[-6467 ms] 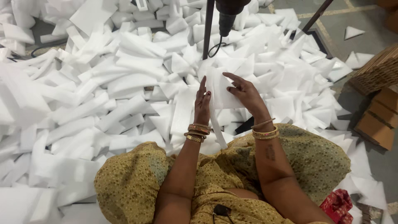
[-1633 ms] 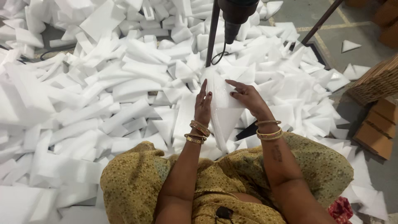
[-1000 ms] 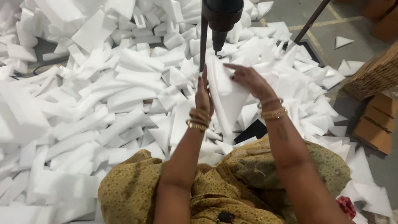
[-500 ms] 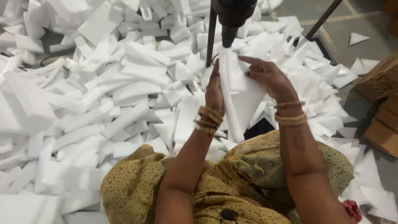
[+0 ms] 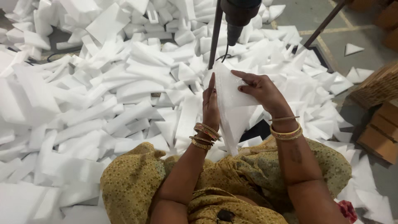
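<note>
Loose white foam offcuts (image 5: 103,103) cover the floor at left, heaped as scrap. Left hand (image 5: 210,105) lies flat, fingers extended, against the left face of a triangular white foam piece (image 5: 233,108); judged to be steadying it. The piece stands on edge between both hands, its top just under the dark mounted tool (image 5: 238,16). Right hand (image 5: 259,89) pinches the piece's upper right edge. Cardboard stacks (image 5: 379,124) sit at far right.
</note>
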